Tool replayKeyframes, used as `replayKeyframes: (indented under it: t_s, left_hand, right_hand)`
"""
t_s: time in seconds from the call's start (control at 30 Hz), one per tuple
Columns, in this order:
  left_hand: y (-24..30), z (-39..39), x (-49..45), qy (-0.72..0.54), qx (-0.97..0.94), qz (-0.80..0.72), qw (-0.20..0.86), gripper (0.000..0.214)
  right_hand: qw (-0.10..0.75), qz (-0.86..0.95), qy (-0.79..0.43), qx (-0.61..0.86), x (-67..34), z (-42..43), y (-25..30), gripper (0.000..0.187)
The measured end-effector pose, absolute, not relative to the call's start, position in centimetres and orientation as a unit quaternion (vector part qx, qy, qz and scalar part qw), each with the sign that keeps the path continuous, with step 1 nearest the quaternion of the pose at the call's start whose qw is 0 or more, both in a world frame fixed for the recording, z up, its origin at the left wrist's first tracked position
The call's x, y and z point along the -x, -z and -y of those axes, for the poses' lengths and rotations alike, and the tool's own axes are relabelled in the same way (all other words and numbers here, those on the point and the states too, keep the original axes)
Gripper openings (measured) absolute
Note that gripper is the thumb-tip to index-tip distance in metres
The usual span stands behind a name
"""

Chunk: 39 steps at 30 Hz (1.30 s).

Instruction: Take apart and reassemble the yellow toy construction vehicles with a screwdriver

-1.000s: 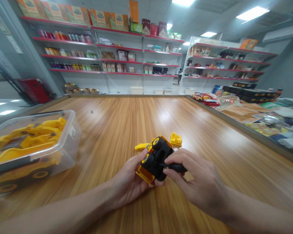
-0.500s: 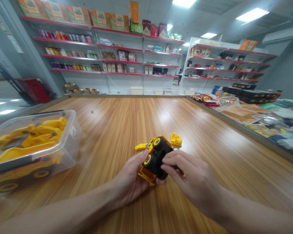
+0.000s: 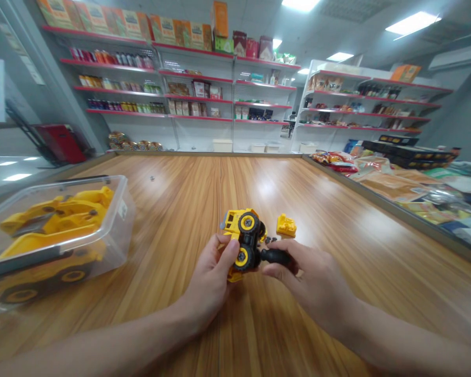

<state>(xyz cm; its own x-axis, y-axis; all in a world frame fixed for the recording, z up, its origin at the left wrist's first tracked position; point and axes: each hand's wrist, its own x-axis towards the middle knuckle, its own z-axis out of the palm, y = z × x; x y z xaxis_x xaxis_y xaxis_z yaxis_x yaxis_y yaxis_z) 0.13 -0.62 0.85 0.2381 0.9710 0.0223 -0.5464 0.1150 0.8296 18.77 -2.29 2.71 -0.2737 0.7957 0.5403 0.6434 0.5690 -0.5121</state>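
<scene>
A small yellow and black toy truck [image 3: 242, 234] is held on its side just above the wooden table [image 3: 172, 225]. My left hand [image 3: 214, 280] grips it from the left, thumb by a wheel. My right hand [image 3: 306, 283] is closed round a black screwdriver handle [image 3: 275, 256] whose tip points into the truck's underside. A loose yellow toy part [image 3: 286, 225] lies on the table just behind and to the right of the truck.
A clear plastic box [image 3: 58, 230] with larger yellow toy vehicles stands at the left. A lower counter [image 3: 412, 188] with packaged goods runs along the right. Shop shelves [image 3: 204, 94] with boxes and bottles line the back wall.
The truck has been turned and raised, so its yellow cab now faces up and left. My right hand has drawn back, showing the black handle again. The view shifted slightly right.
</scene>
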Motion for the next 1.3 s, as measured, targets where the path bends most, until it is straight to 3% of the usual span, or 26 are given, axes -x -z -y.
replayKeyframes:
  t_s: [0.17,0.33,0.5,0.67,0.9,1.07,1.3]
  left_hand:
    - [-0.6,0.8,0.2,-0.572,-0.461,-0.298,0.609,0.023]
    - [-1.1,0.5,0.1,-0.6,-0.456,-0.307,0.582,0.028]
    - [-1.1,0.5,0.0,-0.59,-0.48,-0.337,0.555,0.028]
    - [-1.0,0.7,0.2,-0.583,-0.509,-0.323,0.545,0.023]
    - [-0.6,0.4,0.2,-0.581,-0.512,-0.333,0.538,0.027]
    - [0.0,0.3,0.1,-0.591,-0.527,-0.323,0.519,0.028]
    - [-0.2,0.3,0.0,-0.584,-0.524,-0.336,0.521,0.029]
  right_hand:
    - [0.422,0.728,-0.292,0.454,-18.5,1.7,-1.1,0.031]
    - [0.407,0.62,-0.487,0.46,-18.2,1.5,-1.1,0.025]
    - [0.453,0.613,-0.49,0.423,-18.3,1.4,-1.8,0.032]
    - [0.418,0.573,-0.548,0.444,-18.6,1.5,-2.0,0.036]
    - [0.456,0.604,-0.486,0.437,-18.5,1.5,-2.4,0.029]
    - [0.393,0.581,-0.533,0.473,-18.5,1.5,-2.0,0.037]
    - [0.439,0.591,-0.518,0.436,-18.4,1.8,-2.2,0.026]
